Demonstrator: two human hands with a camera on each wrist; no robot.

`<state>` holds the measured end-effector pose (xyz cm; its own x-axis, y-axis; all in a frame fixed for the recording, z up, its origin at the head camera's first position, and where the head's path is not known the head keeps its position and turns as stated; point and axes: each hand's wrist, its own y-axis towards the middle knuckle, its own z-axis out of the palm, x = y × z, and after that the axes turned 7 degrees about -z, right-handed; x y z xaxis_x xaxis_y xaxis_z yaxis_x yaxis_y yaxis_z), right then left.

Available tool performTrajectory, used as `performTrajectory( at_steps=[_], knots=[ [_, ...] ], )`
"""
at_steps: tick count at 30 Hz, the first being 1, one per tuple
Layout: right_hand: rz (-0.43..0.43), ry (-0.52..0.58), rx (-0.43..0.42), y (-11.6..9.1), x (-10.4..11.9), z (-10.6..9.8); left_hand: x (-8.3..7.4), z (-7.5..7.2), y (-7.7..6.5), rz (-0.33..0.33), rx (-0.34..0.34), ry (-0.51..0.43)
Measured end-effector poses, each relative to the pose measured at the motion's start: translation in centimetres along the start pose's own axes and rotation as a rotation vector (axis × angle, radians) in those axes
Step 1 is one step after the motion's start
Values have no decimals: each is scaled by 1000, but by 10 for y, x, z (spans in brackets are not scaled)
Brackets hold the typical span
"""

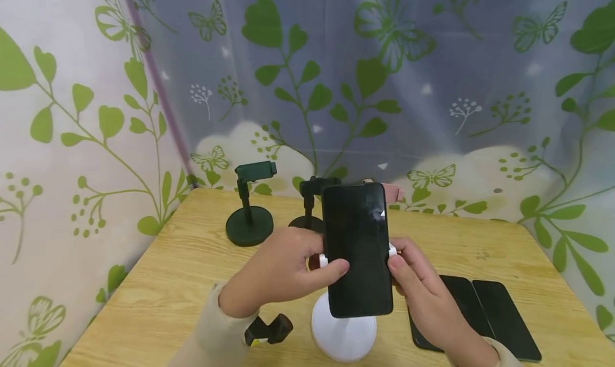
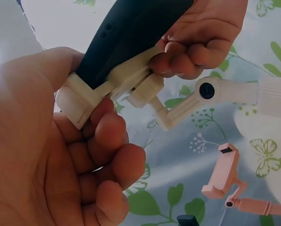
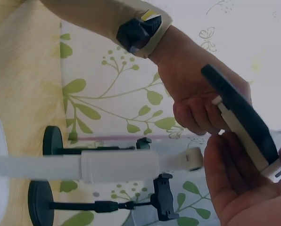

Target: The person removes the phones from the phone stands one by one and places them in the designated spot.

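A black smartphone [image 1: 357,239] stands upright in the clamp of a white phone stand [image 1: 342,337], screen facing me. My left hand [image 1: 283,265] grips the clamp's left end, its thumb over the phone's lower edge and its fingers curled behind, as the left wrist view shows. On the other side, my right hand [image 1: 427,297] pinches the clamp's right end with the thumb in front. Seen from the right wrist, the white holder plate [image 3: 242,134] lies against the phone's back with my right fingers behind it. The stand's jointed arm [image 2: 183,101] runs from the clamp to its post.
Behind the phone stand a green phone stand [image 1: 250,225], a black phone stand [image 1: 307,207] and a partly hidden pink one [image 1: 394,192]. Two more dark phones [image 1: 506,319] lie side by side at right, partly behind my right hand. A patterned curtain [image 1: 307,89] borders the table.
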<state>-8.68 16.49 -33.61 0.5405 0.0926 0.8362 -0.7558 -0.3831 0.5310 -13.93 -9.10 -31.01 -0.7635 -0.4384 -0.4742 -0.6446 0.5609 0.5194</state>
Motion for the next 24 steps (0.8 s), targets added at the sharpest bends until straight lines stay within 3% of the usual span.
performTrajectory(
  at_steps=[4,8,11,15,19,24],
  knots=[
    [-82,5,1,0,-5,-1,-1,1,0,10,14,-37],
    [-112,-42,-18,5,-7,-3,2,1,0,5,32,-78],
    [-124,-194,-14,13,-4,-6,4,2,1,1,42,-84],
    [-152,-378,63,24,6,-10,4,2,0,10,46,-79],
    [-136,-356,147,29,9,-10,5,3,0,19,65,-87],
    [-183,-330,158,32,0,-11,6,5,2,14,66,-75]
  ],
)
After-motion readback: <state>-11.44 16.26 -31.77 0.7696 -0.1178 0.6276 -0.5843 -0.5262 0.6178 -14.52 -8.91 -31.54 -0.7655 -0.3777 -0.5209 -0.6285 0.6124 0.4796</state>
